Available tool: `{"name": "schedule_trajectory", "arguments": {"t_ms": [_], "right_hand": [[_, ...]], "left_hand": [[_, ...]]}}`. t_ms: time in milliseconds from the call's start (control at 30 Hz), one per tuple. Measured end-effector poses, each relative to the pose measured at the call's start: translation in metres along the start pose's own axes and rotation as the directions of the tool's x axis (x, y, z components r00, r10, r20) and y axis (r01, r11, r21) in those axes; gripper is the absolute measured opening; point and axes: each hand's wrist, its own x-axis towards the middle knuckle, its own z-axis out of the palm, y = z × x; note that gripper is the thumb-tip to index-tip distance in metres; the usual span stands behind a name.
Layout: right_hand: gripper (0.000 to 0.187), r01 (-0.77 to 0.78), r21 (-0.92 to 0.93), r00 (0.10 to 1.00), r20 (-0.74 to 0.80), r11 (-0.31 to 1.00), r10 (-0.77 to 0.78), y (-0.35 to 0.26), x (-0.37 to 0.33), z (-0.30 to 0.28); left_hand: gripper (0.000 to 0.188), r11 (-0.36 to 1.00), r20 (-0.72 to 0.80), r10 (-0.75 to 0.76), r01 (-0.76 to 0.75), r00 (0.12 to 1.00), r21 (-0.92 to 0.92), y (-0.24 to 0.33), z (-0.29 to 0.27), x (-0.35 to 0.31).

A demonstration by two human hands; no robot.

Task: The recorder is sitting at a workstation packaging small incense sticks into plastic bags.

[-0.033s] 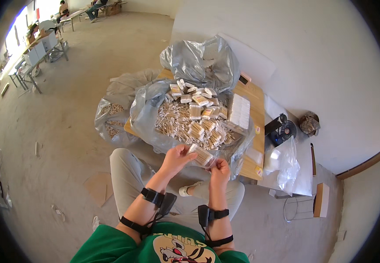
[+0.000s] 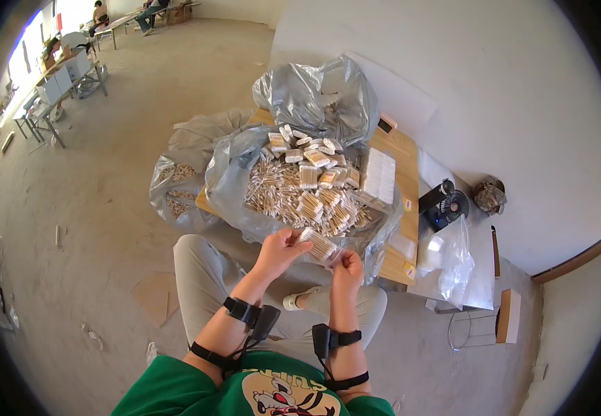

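Swab pack [image 2: 319, 247], see-thru wrap, is held btwn both hands at the near edge of the worktop [image 2: 406, 166]. L to R: grey plastic bag [image 2: 200, 133] w/ loose bits inside; green tee [image 2: 222, 395] w/ pale lettering [image 2: 292, 378] by a cartoon print [image 2: 281, 403]; L hand [image 2: 274, 252] pinching pack's L end, thumb on top; loose swabs [image 2: 272, 191] heaped in a bigger plastic bag [image 2: 229, 177]; wrapped packs [image 2: 318, 159] piled on these, some w/ yellow-orange labels [image 2: 327, 179], print too small to read; R hand [image 2: 347, 273] gripping pack's R end; white block [image 2: 379, 177]; small yellowish stickers [image 2: 409, 271] on worktop's R edge, text also too tiny; black fan [image 2: 453, 204]; clear bag [image 2: 457, 260].
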Motion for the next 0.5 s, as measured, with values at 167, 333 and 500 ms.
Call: {"name": "schedule_trajectory", "arguments": {"t_ms": [167,333,500], "right_hand": [[0.018,0.588,-0.488,0.780,0.130,0.645,-0.612,-0.019,0.017,0.012],[0.016,0.566,-0.339,0.818,0.339,0.751,-0.464,-0.038,0.030,0.029],[0.011,0.350,-0.272,0.907,0.339,0.897,-0.251,-0.022,0.049,0.031]], "left_hand": [[0.024,0.884,-0.038,0.215,-0.178,0.976,0.432,0.012,0.006,0.009],[0.023,0.768,0.041,0.402,-0.362,0.915,0.529,0.011,0.008,0.021],[0.018,0.921,-0.008,0.152,-0.139,0.988,0.365,0.008,0.005,0.036]]}}
